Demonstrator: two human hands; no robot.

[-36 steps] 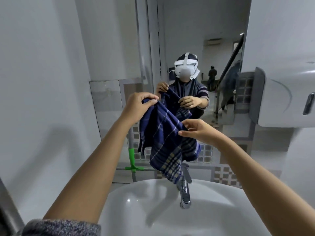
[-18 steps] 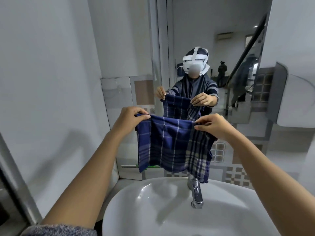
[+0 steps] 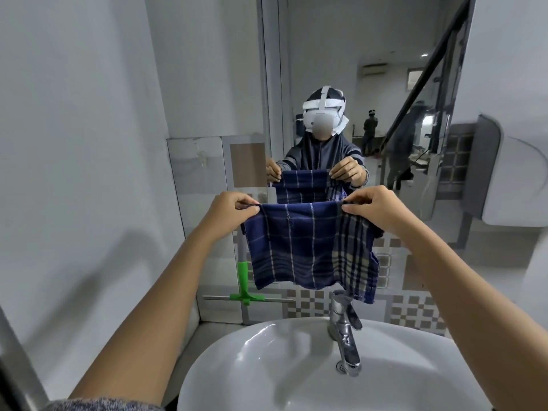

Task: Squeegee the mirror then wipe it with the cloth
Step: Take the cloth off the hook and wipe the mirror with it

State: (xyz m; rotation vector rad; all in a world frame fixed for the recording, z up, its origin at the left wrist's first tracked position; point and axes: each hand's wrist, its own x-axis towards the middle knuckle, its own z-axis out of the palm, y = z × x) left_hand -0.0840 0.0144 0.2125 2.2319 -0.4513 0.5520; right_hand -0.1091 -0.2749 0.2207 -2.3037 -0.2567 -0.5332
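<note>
A dark blue plaid cloth (image 3: 308,244) hangs folded and stretched flat between my hands, in front of the mirror (image 3: 341,84) and above the tap. My left hand (image 3: 229,210) pinches its upper left corner; my right hand (image 3: 373,207) pinches its upper right corner. The squeegee (image 3: 244,280), with a green handle and a metal blade, leans upright against the wall below the mirror's left edge, behind the cloth's left side. The mirror reflects me holding the cloth.
A white basin (image 3: 267,366) with a chrome tap (image 3: 344,333) sits directly below the cloth. A white dispenser (image 3: 516,179) juts from the wall at right. A plain white wall (image 3: 74,173) closes the left side.
I have spread the bunched cloth out flat: my hands moved apart and level, each on a top corner. The view has shifted down and closer to the basin.
</note>
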